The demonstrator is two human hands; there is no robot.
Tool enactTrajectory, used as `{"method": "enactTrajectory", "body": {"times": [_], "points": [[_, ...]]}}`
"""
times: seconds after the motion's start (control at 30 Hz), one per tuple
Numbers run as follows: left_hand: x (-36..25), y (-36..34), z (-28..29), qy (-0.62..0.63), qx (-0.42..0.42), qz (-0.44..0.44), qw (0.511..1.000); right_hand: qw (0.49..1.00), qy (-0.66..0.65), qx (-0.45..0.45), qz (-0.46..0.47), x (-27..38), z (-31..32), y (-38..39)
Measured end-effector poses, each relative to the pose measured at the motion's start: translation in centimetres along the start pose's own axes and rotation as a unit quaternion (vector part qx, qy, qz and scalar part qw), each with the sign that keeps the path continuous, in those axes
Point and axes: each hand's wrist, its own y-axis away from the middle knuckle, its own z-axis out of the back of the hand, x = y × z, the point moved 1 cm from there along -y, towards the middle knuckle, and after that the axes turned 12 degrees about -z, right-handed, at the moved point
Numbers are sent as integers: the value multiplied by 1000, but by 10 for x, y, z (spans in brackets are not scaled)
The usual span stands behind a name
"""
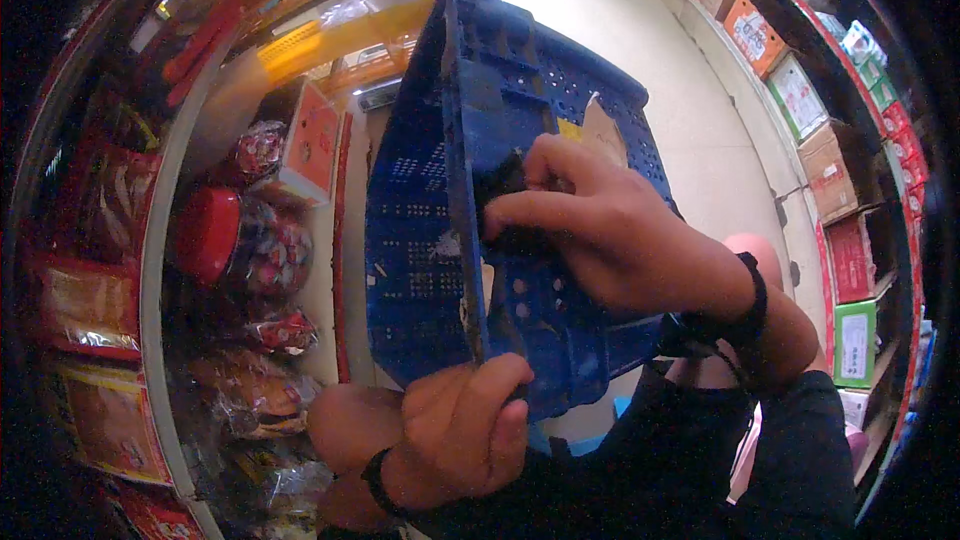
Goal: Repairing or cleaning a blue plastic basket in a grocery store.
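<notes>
A blue plastic crate [405, 250], with perforated walls, is tipped up in front of me. My left hand [460, 425] is closed on its near lower edge. My right hand [590, 225] has its fingers curled on a dark, cloth-like wad [500, 178] against the crate's face; its exact shape is hidden. A torn piece of pale cardboard [604, 130] and a small yellow label [568, 128] show on the crate above my right hand.
A shelf on my left holds a red-lidded jar [205, 230], a red-and-white box [305, 145] and bagged goods [245, 390]. On my right, boxes [835, 170] line another shelf along the tiled aisle floor [700, 110]. My bent legs [805, 435] are below.
</notes>
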Motion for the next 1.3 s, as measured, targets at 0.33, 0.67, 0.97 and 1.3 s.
{"method": "enactTrajectory", "body": {"times": [0.33,0.67,0.97,1.3], "points": [[4,-1,3,13,32,14,999,991,119,-57,-23,9,0,3],[2,1,-2,-3,-3,-7,1000,993,-84,52,-60,1,4,0],[4,6,-2,46,22,8,999,986,-134,78,-61,-6,1,-2],[6,4,2,51,46,19,997,986,-146,78,-32,-7,4,-5]]}}
